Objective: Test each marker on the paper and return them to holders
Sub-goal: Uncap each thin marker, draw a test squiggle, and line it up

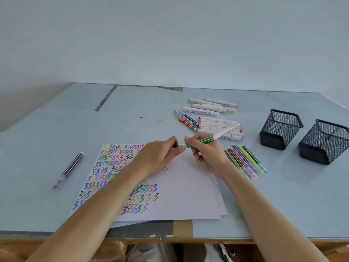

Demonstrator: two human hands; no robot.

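R hand (205,152) grips green striped marker (202,141) over paper (181,193), tip end toward L hand (160,157), whose fingers pinch at that tip end; cap not discernible. Paper rows of coloured "3"-like squiggles. White markers (219,125) on table (132,114) carry printed text, too blurred to read. Two mesh holders (281,129) far R. Purple marker (69,170) lies L of paper.

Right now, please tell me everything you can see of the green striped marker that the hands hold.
The green striped marker is a slim plastic pen, dark green with lighter lengthwise stripes and a pale end. It is tilted over the top edge of the white paper sheet, its pale end pointing left. The right hand grips its barrel; the left hand pinches the pale end, apparently the cap.
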